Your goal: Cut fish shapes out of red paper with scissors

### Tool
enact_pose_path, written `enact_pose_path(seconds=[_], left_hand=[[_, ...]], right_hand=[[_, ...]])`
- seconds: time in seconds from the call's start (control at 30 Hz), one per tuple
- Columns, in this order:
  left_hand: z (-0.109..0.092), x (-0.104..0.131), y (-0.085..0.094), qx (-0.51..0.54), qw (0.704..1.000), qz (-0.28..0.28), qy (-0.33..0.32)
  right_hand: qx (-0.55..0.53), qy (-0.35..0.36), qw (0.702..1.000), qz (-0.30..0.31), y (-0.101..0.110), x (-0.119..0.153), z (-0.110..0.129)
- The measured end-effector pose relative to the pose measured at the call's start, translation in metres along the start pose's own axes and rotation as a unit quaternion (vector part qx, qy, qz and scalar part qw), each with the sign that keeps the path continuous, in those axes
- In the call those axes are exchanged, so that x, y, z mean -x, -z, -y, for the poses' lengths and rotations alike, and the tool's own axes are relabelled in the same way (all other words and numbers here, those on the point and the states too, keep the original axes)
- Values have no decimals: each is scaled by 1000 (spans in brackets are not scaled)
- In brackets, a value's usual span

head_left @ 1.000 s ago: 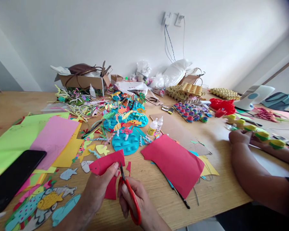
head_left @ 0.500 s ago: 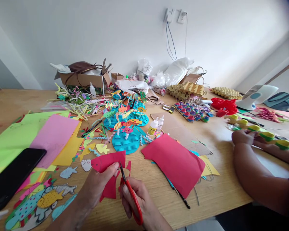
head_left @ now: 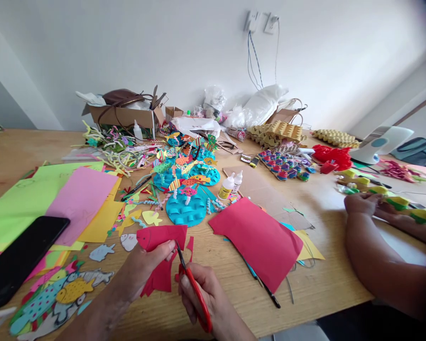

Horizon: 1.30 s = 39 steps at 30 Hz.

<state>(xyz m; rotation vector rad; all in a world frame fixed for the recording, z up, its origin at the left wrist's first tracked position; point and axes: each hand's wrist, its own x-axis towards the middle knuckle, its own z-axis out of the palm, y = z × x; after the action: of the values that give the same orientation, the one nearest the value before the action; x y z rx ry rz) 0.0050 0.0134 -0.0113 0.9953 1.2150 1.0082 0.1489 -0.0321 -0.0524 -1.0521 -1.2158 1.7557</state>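
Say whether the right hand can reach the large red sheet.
Probably yes: only tabletop separates the right hand from the large red sheet, though the held scissors may hinder gripping.

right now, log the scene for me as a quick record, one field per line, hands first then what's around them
left hand: pinching red paper piece with drawn lines
right hand: holding red-handled scissors, blade tips at that paper
to the right: larger red sheet
to the left: black phone, dotted yellow fish
beyond: white bottles
co-worker: hand at yellow-green strip
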Motion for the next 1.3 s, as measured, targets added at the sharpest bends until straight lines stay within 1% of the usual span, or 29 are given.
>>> enact_pose_path(seconds=[0.2, 0.33, 0.47, 0.63, 0.77, 0.87, 0.93, 0.97, 1.03, 1.07, 1.13, 1.17, 1.23, 1.27, 1.3], left_hand=[[-2, 0, -1, -19, 1000, -15, -3], [-1, -2, -1, -12, 1000, 0, -13], [-2, -4, 2, -11, 1000, 23, -3], [-6, -5, 3, -24, 999, 36, -17], [-3, -6, 5, -5, 999, 46, 11], [-3, -8, 11, 23, 997, 69, 39], [-7, -10, 19, 53, 993, 95, 39], [-11, -12, 24, 66, 993, 97, 26], [-21, -17, 37, 41, 991, 130, -20], [-28, -20, 43, 8, 987, 158, -27], [-41, -25, 51, -108, 973, 201, -24], [-48, -27, 52, -167, 960, 224, -20], [-60, -30, 51, -245, 928, 281, -18], [-64, -31, 48, -283, 910, 302, -25], [-68, -32, 45, -317, 895, 310, -34]], right_hand=[[32, 1, 999, -1, 2, 0, -3], [62, 2, 998, -9, 3, -1, 0], [124, 24, 992, -18, 4, 1, 2], [191, 46, 980, -20, 7, 0, 4], [222, 51, 973, -27, 9, -1, 7], [235, 64, 970, -20, 11, 1, 10], [252, 76, 965, -14, 13, 2, 14], [264, 80, 961, -10, 15, 3, 16], [291, 82, 953, -1, 19, 4, 21], [305, 80, 949, 5, 22, 5, 24], [329, 71, 942, 17, 26, 5, 29], [339, 67, 938, 24, 28, 5, 31], [354, 60, 933, 34, 30, 4, 35], [361, 60, 930, 38, 31, 4, 37], [368, 61, 927, 40, 32, 4, 38]])
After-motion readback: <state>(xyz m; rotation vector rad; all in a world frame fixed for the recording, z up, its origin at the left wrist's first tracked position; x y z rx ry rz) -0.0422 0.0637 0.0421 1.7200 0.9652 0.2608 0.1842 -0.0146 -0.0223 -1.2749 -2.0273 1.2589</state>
